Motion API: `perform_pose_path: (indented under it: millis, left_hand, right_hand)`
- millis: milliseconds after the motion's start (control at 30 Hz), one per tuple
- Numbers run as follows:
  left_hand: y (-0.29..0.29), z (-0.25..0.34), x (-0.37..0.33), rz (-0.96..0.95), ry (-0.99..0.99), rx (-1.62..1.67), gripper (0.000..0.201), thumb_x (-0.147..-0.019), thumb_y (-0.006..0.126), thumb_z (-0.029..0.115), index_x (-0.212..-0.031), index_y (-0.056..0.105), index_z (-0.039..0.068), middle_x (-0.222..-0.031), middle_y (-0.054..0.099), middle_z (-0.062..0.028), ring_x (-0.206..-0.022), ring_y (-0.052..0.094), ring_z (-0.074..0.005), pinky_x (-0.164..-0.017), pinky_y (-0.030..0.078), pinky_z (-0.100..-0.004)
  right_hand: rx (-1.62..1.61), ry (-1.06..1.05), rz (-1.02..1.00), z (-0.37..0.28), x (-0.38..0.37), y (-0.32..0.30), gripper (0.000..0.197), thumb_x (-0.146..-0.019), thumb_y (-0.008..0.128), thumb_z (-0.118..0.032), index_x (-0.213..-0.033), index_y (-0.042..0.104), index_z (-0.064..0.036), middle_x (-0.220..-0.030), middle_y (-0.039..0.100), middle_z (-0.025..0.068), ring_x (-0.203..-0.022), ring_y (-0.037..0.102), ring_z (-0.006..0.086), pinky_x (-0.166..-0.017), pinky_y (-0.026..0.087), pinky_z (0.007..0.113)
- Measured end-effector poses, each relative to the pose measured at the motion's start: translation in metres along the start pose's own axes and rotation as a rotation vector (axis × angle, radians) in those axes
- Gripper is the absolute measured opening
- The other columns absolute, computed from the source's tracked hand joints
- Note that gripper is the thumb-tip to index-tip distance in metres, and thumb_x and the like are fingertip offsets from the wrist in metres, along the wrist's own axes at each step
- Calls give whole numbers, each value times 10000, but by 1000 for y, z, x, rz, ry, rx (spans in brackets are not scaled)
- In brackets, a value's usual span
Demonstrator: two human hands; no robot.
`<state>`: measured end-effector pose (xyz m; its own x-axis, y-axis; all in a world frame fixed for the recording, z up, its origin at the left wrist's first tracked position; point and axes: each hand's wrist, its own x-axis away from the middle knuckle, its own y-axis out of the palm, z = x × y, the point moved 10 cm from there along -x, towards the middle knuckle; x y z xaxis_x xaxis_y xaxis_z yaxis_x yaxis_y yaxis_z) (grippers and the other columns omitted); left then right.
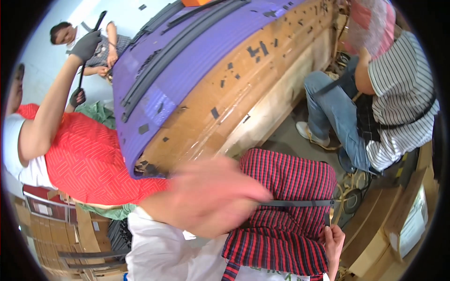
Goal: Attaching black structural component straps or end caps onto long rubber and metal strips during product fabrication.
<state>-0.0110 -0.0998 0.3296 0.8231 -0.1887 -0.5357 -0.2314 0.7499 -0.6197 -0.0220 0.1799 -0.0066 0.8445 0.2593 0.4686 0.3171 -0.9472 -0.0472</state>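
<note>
A flat dark grey strip stretches nearly level across my lap, over a red and black striped apron. Its left end runs into the fingers of my left hand, which is smeared by motion but appears closed on it; the part behind the hand is hidden. At the strip's right end stands a small slim tool with a brass-coloured tip and a dark lower part. My right hand is closed around the tool's lower part, low beside my right knee.
Ahead, a large block with a purple top carries long dark strips; tape scraps dot its brown side. A person in red raises a strip at left. Another sits at right in jeans. Cardboard boxes stand at right.
</note>
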Motion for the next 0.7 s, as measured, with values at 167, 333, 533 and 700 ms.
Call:
perform_pose_path:
  millis: [167, 333, 533, 700]
  left_hand:
    - [-133, -44, -40, 356, -256, -726, 265, -895, 426, 221, -861, 586, 13, -656, 489, -9, -602, 410, -61, -561, 344, -197]
    - [-167, -179, -16, 184, -661, -305, 295, -909, 411, 290, -914, 572, 42, -698, 438, 45, -661, 379, -38, -615, 312, -172]
    - [-175, -190, 1, 349, -657, 40, 311, -911, 413, 289, -904, 571, 21, -771, 536, 12, -697, 451, -52, -645, 354, -183]
    - [-193, -121, -12, 668, -322, -594, 281, -904, 424, 236, -922, 588, 9, -871, 592, -62, -816, 544, -152, -798, 390, -247]
  right_hand:
    - [-29, -40, -21, -14, -8, 8, 173, -866, 508, -143, -781, 543, 4, -584, 535, 18, -467, 463, 54, -418, 362, 182]
    - [-46, -69, -41, -22, -15, 15, 172, -867, 510, -145, -789, 547, 4, -581, 531, 15, -462, 457, 52, -415, 359, 176]
    - [-37, -57, -30, -16, -4, 7, 175, -869, 504, -141, -788, 550, 7, -586, 533, 14, -459, 451, 51, -411, 352, 171]
    - [11, -84, 99, -22, 13, -13, 184, -862, 497, -124, -732, 534, 1, -569, 516, 11, -458, 440, 57, -413, 351, 192]
